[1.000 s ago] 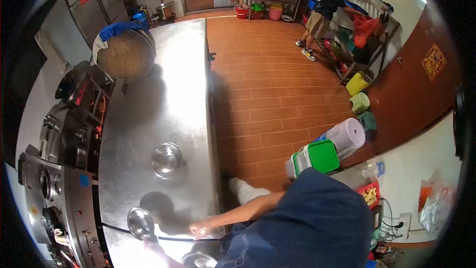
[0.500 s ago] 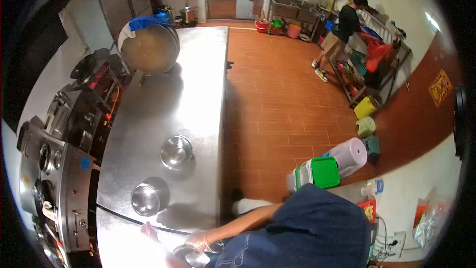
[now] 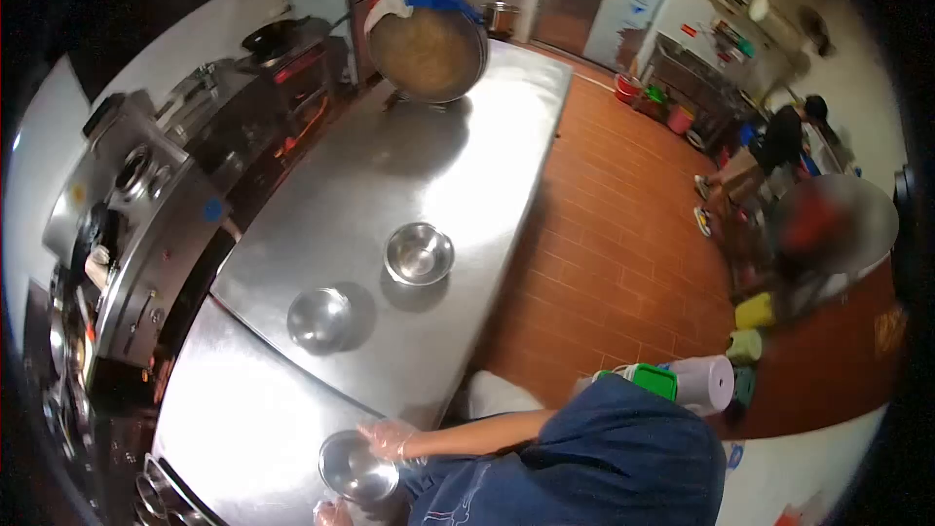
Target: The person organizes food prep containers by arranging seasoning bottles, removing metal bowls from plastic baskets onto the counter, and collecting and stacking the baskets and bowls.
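Observation:
A shiny metal bowl (image 3: 358, 469) stands on the near steel table at the bottom. My right hand (image 3: 390, 438), in a clear plastic glove, grips its upper rim from the right. At the lower rim is my left hand (image 3: 332, 513), also gloved and partly cut off by the frame edge, with its fingers against the bowl. Two more metal bowls, one (image 3: 319, 320) to the left and one (image 3: 420, 254) farther back, sit on the long steel table (image 3: 292, 234).
A large round pot (image 3: 429, 54) with a blue and white cloth stands at the table's far end. Stoves (image 3: 161, 253) line the left. A person (image 3: 769, 151) bends at the right rack, partly behind a blurred round shape. Green-lidded tubs (image 3: 651, 381) stand beside my sleeve.
The view has turned, shifting the room. My left hand has moved from near the left bowl to the nearest bowl. My right hand has moved from the table edge onto that bowl's rim.

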Demonstrator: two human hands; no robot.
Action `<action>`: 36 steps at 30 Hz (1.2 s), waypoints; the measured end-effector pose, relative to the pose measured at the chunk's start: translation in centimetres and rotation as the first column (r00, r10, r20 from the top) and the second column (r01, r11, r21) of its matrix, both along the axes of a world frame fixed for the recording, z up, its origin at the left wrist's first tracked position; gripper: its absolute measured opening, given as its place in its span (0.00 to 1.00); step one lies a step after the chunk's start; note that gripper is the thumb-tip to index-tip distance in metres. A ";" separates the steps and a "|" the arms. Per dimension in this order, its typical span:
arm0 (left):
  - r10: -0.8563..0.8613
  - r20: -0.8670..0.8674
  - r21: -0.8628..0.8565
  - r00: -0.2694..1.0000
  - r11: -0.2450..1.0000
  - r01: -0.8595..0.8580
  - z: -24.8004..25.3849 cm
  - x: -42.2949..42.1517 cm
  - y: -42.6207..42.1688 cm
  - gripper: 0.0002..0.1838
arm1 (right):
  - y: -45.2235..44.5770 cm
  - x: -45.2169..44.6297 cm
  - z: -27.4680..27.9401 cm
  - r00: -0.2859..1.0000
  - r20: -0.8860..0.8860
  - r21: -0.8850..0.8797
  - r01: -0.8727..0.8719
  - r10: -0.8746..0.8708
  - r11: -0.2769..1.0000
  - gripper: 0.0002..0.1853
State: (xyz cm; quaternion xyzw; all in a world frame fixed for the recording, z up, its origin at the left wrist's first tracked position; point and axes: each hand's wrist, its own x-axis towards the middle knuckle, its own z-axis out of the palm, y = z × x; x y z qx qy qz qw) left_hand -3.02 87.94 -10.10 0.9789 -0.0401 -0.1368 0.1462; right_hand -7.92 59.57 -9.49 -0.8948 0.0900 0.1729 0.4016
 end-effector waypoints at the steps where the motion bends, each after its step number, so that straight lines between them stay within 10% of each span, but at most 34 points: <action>1: -0.008 -0.006 0.009 1.000 1.000 0.008 -0.3 -0.5 0.6 0.25 | 0.7 0.6 -2.0 0.989 0.150 -0.076 -0.003 0.014 0.997 0.35; 5: 0.199 -0.264 -0.173 0.944 0.953 -0.249 1.6 -1.7 -0.8 0.20 | -0.4 1.1 -0.1 0.992 0.112 0.029 -0.053 0.050 0.998 0.25; 14: 0.115 -0.031 -0.097 0.993 0.988 -0.118 4.2 -1.7 -3.1 0.21 | -1.9 2.0 3.0 0.992 -0.054 0.010 -0.111 0.111 0.994 0.19; 18: -0.093 0.520 -0.001 0.849 0.994 0.109 6.3 2.2 -2.1 0.17 | -2.3 1.9 3.8 0.983 -0.060 -0.017 -0.172 0.171 0.985 0.22; 21: 0.286 0.610 -0.714 0.739 0.603 0.356 25.9 2.8 -5.2 0.27 | -2.0 1.8 0.7 0.983 0.078 -0.047 -0.165 0.169 0.985 0.21; 24: 0.425 0.854 -0.464 0.300 0.363 0.808 39.6 3.2 -9.9 0.45 | -1.9 2.1 0.1 0.979 0.051 -0.100 -0.194 0.199 0.976 0.21; 36: 0.192 0.897 -0.421 0.398 0.101 0.901 39.0 -0.7 -13.1 0.40 | -0.8 0.3 1.3 0.983 0.057 -0.029 -0.172 0.173 0.985 0.20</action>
